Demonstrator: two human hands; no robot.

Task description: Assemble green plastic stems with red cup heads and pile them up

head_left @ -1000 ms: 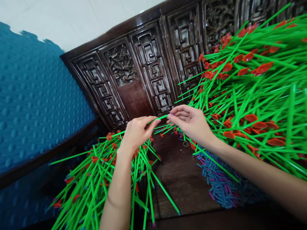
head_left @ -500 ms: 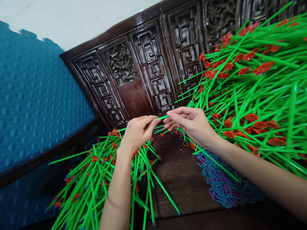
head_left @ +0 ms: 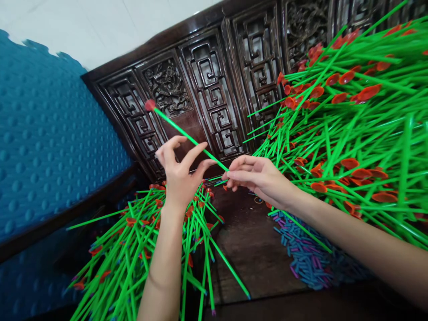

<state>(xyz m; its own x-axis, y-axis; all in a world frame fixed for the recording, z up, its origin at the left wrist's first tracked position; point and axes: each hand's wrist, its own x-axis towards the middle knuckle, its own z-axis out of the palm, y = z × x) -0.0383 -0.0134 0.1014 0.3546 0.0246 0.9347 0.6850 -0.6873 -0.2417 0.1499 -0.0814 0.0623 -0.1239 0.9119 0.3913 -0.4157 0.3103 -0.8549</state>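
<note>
A green stick (head_left: 182,132) with a red cup (head_left: 150,105) at its far end slants up to the left over the carved wood. My right hand (head_left: 259,178) pinches its near end. My left hand (head_left: 179,176) has the shaft loosely between thumb and forefinger, with the other fingers spread. Below my left hand lies a pile of green sticks (head_left: 147,249) with red cups and coloured tips. A much bigger heap of sticks (head_left: 351,133) rises on the right, behind my right forearm.
A heap of small blue and purple caps (head_left: 307,258) lies on the dark wooden seat (head_left: 247,249) under my right forearm. A carved wooden backrest (head_left: 207,98) stands behind. A blue dimpled mat (head_left: 50,133) fills the left, with white floor beyond.
The stick lay almost level between both hands; now its red-cupped end has swung up to the left. My left fingers have spread, and my right hand has dropped slightly.
</note>
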